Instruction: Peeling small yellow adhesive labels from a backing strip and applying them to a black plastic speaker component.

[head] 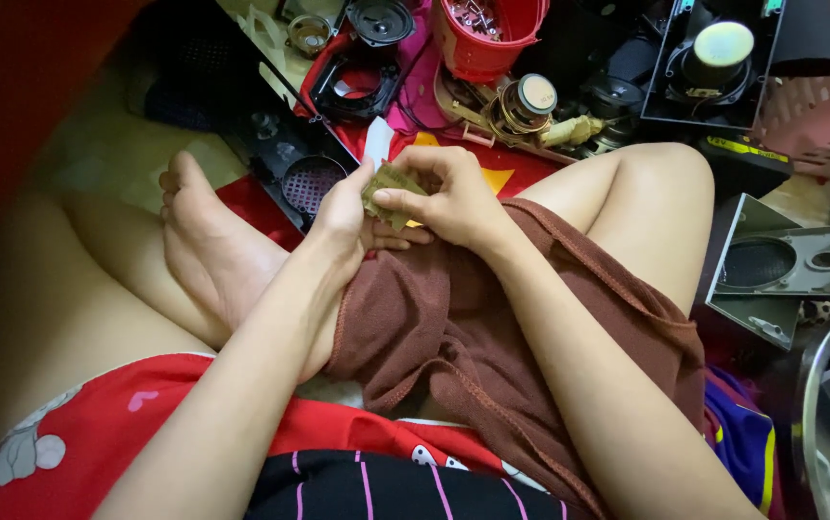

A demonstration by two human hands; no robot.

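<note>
I sit cross-legged on the floor and both hands meet above my lap. My left hand [342, 217] and my right hand [448, 193] together pinch a small greenish-tan circuit board [388, 190], thumbs and fingertips closed on its edges. A brown cloth [453, 327] is draped over my right thigh just under the hands. My bare foot [208, 241] lies to the left of the hands.
Speaker parts crowd the floor ahead: a red bucket [487, 39] of screws, loose speaker drivers [526, 101], a black grille panel [304, 178], a black speaker box [713, 63]. A grey plastic housing [786, 265] and a metal bowl rim [824, 385] sit at right, a pink basket [829, 120] beyond.
</note>
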